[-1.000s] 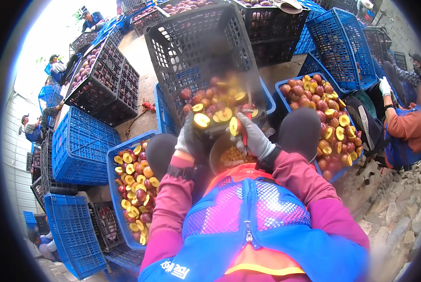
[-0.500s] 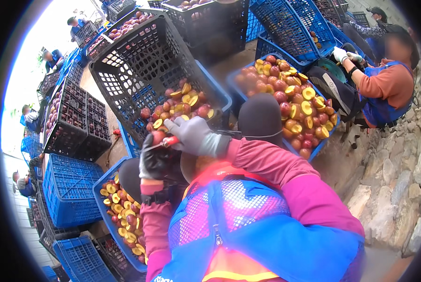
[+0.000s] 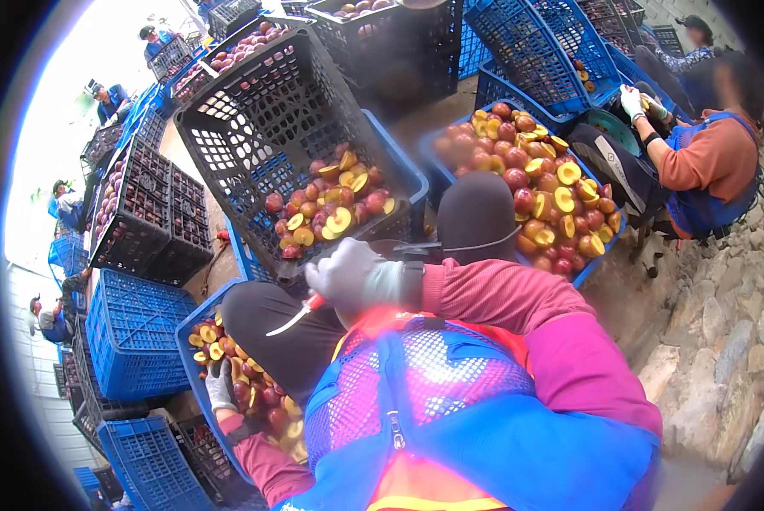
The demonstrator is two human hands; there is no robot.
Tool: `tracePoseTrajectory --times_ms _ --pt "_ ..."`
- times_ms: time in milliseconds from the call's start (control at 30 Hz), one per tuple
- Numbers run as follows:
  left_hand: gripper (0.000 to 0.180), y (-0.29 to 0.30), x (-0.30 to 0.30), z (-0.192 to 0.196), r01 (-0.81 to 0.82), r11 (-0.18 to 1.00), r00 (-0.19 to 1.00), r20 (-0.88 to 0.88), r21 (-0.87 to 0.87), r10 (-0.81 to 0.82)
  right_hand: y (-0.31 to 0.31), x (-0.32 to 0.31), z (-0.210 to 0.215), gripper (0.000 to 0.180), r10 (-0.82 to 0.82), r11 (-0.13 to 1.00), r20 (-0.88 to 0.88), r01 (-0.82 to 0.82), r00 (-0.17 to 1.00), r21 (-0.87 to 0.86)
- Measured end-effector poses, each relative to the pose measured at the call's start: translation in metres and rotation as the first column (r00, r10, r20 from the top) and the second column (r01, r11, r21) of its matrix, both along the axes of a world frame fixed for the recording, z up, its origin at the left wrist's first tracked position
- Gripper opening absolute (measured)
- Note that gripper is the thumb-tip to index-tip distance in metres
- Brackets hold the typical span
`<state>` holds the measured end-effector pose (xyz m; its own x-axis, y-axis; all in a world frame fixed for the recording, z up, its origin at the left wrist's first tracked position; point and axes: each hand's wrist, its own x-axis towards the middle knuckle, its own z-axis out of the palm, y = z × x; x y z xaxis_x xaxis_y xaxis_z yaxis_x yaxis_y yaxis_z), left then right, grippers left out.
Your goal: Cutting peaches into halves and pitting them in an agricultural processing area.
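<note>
My right hand (image 3: 345, 274), in a grey glove, is closed around the red handle of a small knife (image 3: 292, 317). The knife's thin curved blade points down and left over my left thigh. At my left side, my left hand (image 3: 221, 388), also gloved, reaches into a blue crate (image 3: 196, 393) of halved plums (image 3: 267, 393). Its fingers are outstretched at the fruit, and I make out nothing held in them. In front of me a black crate (image 3: 250, 128) leans toward me, with whole and cut plums (image 3: 335, 200) gathered in its near end.
Right of my knee stands another blue crate (image 3: 588, 271) full of plums and halves. Beyond it a person (image 3: 710, 157) in an orange top sits working. Stacked black crates (image 3: 150, 213) and blue crates (image 3: 139, 332) line the left. A stone surface (image 3: 697, 341) lies at right.
My left hand has left the plum and knife in front of me and moved down-left into the blue crate. My right hand stays near its place, its knife blade now pointing lower.
</note>
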<state>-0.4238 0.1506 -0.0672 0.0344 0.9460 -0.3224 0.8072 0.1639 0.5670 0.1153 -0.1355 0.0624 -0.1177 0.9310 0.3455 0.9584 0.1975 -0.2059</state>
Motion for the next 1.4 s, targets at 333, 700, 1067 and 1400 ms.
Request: tracePoseTrajectory --times_ms 333,700,1067,1400 --pt "0.040 -0.148 0.349 0.270 0.660 0.601 0.522 0.300 0.450 -0.799 0.034 -0.002 -0.032 0.017 -0.109 0.921 0.167 0.163 0.980 -0.353" --pt "0.053 -0.210 0.554 0.136 0.972 -0.235 -0.234 0.100 0.005 -0.967 0.010 0.014 -0.068 0.023 -0.146 0.956 -0.115 0.110 0.983 -0.272" --pt "0.048 -0.194 0.565 0.134 0.985 -0.125 -0.127 0.008 0.116 -0.992 0.017 0.026 -0.068 0.030 -0.157 0.936 -0.091 0.119 0.983 -0.330" --pt "0.042 -0.218 0.551 0.187 0.982 -0.134 -0.163 0.242 0.131 -0.957 0.006 0.039 -0.070 0.038 -0.192 0.915 -0.085 0.147 0.978 -0.375"
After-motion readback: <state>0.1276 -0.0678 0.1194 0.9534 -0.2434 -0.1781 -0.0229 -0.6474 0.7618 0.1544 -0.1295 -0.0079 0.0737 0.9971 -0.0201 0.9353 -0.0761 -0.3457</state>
